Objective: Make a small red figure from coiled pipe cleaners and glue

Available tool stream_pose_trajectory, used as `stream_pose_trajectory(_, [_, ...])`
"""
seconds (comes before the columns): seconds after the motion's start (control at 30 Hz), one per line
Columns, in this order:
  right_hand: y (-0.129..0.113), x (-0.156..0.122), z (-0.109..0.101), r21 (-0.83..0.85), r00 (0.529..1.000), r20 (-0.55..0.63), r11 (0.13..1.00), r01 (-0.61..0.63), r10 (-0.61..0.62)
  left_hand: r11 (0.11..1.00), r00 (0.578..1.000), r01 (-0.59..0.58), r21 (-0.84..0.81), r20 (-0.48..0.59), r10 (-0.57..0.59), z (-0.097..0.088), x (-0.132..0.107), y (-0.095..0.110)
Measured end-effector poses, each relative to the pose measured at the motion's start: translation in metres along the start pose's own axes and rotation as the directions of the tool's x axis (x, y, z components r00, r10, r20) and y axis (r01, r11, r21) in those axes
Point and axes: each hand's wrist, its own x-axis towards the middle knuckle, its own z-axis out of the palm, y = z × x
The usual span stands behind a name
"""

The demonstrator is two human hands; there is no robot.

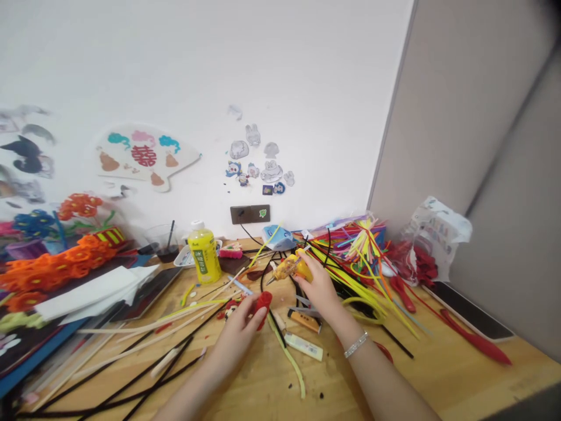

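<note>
The left hand is closed, and its fingers pinch a small red pipe-cleaner piece. The right hand is wrapped around a yellow hot glue gun, which sits just above the middle of the wooden table. The gun looks light and hard, so the fat handle seems the best place to hold it. The thin tip may be hot, so it looks best not to touch it. A black cord seems to run from it, but I cannot see where it goes. The red piece looks soft, light and bendy, so a small pinch should hold it. Two lighters lie near the hands, and a big pile of colored pipe cleaners sits just past the right hand.
</note>
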Motion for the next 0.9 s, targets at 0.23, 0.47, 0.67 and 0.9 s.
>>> stream_pose_trajectory(0.23, [0.0025, -0.0013, 0.0005, -0.02, 0.999, 0.013, 0.999, 0.051, -0.05, 0.998, 0.999, -0.034, 0.045, -0.029, 0.036, -0.0041, 0.0021, -0.0008])
stream_pose_trajectory(0.47, [0.0012, -0.0013, 0.0002, -0.052, 0.996, 0.008, 0.995, 0.087, -0.087, 0.997, 0.998, -0.051, 0.058, -0.021, 0.052, -0.0052, 0.0008, 0.0019])
stream_pose_trajectory(0.67, [-0.0007, -0.0007, -0.0012, -0.082, 0.996, 0.007, 0.992, 0.094, -0.094, 0.998, 0.999, -0.053, 0.028, -0.01, 0.053, -0.0052, 0.0009, -0.0008])
stream_pose_trajectory(0.9, [0.0, -0.0005, -0.0018, -0.086, 0.993, -0.001, 0.99, 0.116, -0.117, 0.998, 0.998, -0.057, 0.028, -0.006, 0.057, -0.0062, 0.0023, -0.0025])
